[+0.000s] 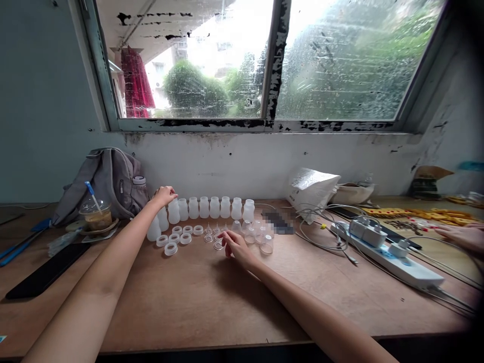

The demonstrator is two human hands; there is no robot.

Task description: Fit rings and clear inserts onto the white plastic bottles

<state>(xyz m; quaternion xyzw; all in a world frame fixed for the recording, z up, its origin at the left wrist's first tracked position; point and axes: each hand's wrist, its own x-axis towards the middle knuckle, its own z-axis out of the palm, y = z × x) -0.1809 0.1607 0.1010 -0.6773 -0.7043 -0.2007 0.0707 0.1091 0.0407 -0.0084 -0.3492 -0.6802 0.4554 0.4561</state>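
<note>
1. In the head view, small frosted bottles (pixel 204 207) stand upright in a curved row on the far side of the table (pixel 170 302). White rings (pixel 171 248) lie nearer, on the left; clear teats (pixel 218 245) sit mid-table, with clear caps (pixel 266 245) to their right.
2. The left hand (pixel 165 195) reaches to the mouth of a bottle towards the row's left end, fingers bent close together; whether they clamp it, I cannot tell.
3. The right hand (pixel 236 245) is curled beside the teats, thumb and fingers close; any pinch is unclear.
4. The bottles look light, smooth and easily tipped; the narrowed waist should give the surest hold.
5. The teats look soft and bendy, best taken by the base; rings and caps seem stiffer, suited to a light edge grip.
</note>
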